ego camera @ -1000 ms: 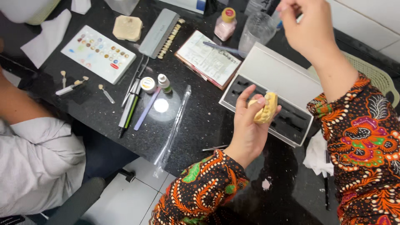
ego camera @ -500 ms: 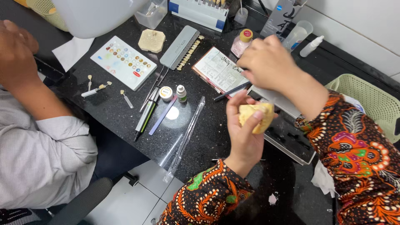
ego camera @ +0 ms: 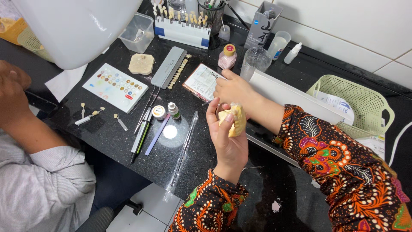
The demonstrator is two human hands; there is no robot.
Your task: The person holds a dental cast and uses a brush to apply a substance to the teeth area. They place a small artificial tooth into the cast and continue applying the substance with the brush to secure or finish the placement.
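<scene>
Compared with half a second ago, the right hand [ego camera: 234, 90] is lower and closer to the left hand [ego camera: 227, 137]; it now sits just behind the cast [ego camera: 235, 120], and the view has shifted so that more of the back of the counter [ego camera: 107, 129] shows. The left hand holds the cast upright above the dark counter, thumb on one side and the other fingers pressed together on the near side, so the pale yellow piece faces the person. This grip probably keeps the teeth side free for the other hand. The right hand's fingers are curled and touch the top of the cast; whether they pinch a tool, one cannot tell.

The tools lie to the left, within easy reach: a white palette [ego camera: 115, 87] with small colour dots, a grey shade guide [ego camera: 169, 68] with a row of tooth tabs along its edge, and pens [ego camera: 141, 133] side by side. A small white jar [ego camera: 159, 112] and a dropper bottle [ego camera: 173, 110] with a green cap stand next to them. A pink bottle [ego camera: 227, 57] with a red and yellow lid stands behind a flat card [ego camera: 201, 81] with a red border. At the back there is a white and blue rack [ego camera: 182, 34] with tabs, a grey carton [ego camera: 262, 23] with a blue round mark, and a clear cup [ego camera: 254, 60]. A pale green basket [ego camera: 356, 103] on the right holds white packets. Another person's arm in a grey sleeve [ego camera: 43, 180] rests at the left.
</scene>
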